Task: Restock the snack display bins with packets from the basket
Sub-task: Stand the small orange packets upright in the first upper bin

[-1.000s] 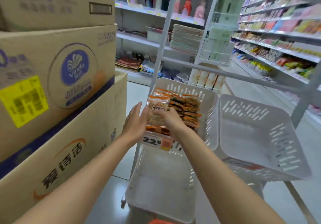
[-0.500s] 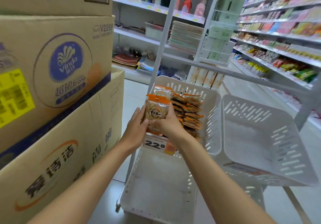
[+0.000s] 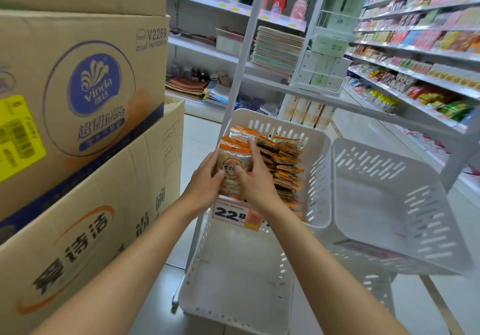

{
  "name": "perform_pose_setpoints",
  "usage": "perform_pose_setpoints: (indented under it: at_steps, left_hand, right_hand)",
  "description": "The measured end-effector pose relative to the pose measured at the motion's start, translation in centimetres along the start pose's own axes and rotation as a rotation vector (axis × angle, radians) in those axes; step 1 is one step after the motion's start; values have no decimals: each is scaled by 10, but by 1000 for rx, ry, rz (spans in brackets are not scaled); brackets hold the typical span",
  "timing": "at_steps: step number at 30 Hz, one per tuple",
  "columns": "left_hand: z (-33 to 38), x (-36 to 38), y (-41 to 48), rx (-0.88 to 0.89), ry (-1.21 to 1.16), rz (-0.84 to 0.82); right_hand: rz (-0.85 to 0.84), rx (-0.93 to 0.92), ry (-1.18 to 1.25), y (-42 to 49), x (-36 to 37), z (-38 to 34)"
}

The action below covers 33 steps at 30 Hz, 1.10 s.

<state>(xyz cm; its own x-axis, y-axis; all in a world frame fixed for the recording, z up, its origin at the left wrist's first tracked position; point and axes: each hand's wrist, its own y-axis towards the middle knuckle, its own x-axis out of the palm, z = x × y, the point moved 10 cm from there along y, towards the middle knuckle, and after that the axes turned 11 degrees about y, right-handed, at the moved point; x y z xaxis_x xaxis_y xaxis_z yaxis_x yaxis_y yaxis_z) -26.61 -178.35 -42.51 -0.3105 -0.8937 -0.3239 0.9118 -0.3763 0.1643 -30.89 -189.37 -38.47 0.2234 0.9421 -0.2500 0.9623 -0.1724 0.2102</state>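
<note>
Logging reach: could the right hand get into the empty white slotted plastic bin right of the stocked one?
Probably yes: the empty white slotted plastic bin stands open and unblocked beside the right hand, which holds orange-topped snack packets.

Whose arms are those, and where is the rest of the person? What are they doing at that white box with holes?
The camera sits on the person's head and looks forward and down, so you see only their arms, as if you were them. It is the only view. The left hand and the right hand hold clear snack packets with orange tops between them, at the left side of a white slotted plastic bin on a shop rack. A stack of the same packets lies inside that bin, further right. An orange and white price tag hangs on its front. Another white slotted bin sits beside it, and brown cardboard boxes are piled on the left.
</note>
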Motion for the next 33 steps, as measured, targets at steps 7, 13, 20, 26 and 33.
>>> perform_pose_setpoints:
  at_steps: [7, 13, 20, 26, 33]
  left_hand:
    - [-2, 1, -6, -111, -64, -42]
    - [10, -15, -17, -145, 125, 37]
    - [30, -21, -70, -201, 420, 173]
    - [28, 58, -151, -173, 434, -26]
    - [-7, 195, -267, -161, 438, -419]
  right_hand:
    - [-183, 61, -168, -2, 12, -1]
    - [-48, 42, -79, -13, -10, -5]
    - [141, -1, -163, -78, -55, -13]
    - [69, 38, -262, -170, -87, 18]
    - [-232, 422, -507, -326, -152, 128]
